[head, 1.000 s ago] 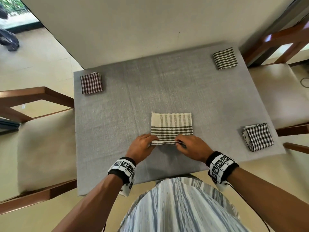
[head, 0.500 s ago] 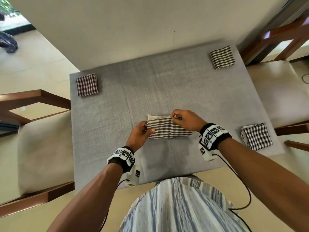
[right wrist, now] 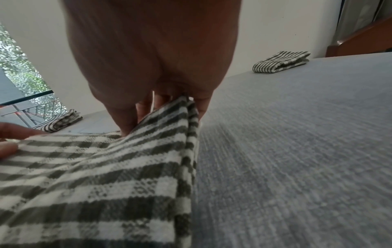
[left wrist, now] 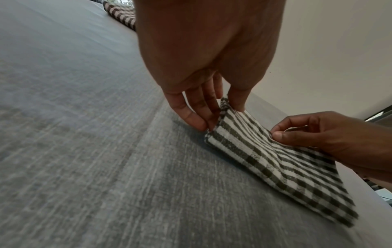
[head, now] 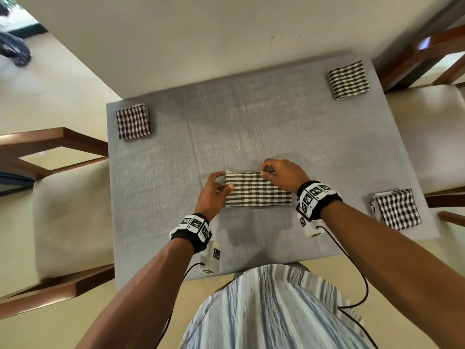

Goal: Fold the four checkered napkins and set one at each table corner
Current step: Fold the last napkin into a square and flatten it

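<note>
A dark green and white checkered napkin (head: pixel 256 190) lies folded into a long strip in the middle of the grey table (head: pixel 314 147). My left hand (head: pixel 214 187) pinches its left end (left wrist: pixel 224 114). My right hand (head: pixel 279 172) pinches the far edge near the right end (right wrist: pixel 186 109). Three folded napkins sit at corners: a dark red check one (head: pixel 133 121) far left, a green striped one (head: pixel 348 79) far right, a black check one (head: pixel 396 209) near right.
Wooden chairs with cream cushions stand at the left (head: pixel 70 215) and right (head: pixel 432 137) of the table. A pale wall (head: pixel 201 34) runs behind the far edge. The near left corner of the table (head: pixel 136 248) holds no napkin.
The napkin's near edge was lifted and carried over to the far edge, halving it into a strip. Both hands moved away from me with the cloth.
</note>
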Available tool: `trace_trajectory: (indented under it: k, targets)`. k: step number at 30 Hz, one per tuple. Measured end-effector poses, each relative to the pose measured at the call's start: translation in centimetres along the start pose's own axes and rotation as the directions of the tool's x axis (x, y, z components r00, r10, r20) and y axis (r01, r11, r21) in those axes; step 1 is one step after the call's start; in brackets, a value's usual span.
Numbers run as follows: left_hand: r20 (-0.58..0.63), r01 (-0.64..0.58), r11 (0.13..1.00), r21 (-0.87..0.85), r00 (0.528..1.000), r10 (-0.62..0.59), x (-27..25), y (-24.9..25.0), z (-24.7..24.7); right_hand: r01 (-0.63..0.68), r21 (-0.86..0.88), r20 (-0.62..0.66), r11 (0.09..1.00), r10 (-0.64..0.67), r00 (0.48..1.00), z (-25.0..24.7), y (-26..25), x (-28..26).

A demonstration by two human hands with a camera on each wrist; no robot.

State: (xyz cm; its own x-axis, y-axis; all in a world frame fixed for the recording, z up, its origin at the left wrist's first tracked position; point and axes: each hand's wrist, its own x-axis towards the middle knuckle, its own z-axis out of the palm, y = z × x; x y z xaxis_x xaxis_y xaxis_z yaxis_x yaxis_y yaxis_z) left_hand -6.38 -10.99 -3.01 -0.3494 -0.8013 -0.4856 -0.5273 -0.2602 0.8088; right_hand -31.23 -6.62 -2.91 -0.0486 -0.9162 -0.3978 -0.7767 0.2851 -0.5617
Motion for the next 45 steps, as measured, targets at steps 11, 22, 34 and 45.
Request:
trace_trajectory:
  k: [11, 22, 34, 45]
  targets:
    - [0.088, -0.426, 0.669, 0.609, 0.874, 0.477, -1.9, 1.7, 3.0, 0.051, -0.295, -0.316, 0.954, -0.147, 0.937, 3.3, -2.5, -3.6]
    - [0.321, -0.404, 0.399, 0.823, 0.911, 0.260, 0.3, -2.0, 4.1, -0.082, -0.248, -0.146, 0.965, 0.047, 0.988, 9.9, -1.4, -5.1]
    - [0.312, -0.369, 0.385, 0.846, 0.928, 0.203, 0.7, -1.6, 3.4, -0.223, -0.285, -0.247, 0.932, 0.153, 0.957, 7.9, 1.8, -5.5]
    - [0.305, -0.366, 0.406, 0.837, 0.929, 0.209, 0.8, -1.8, 3.6, -0.108, -0.288, -0.196, 0.952, 0.052, 0.979, 9.5, 0.8, -5.4]
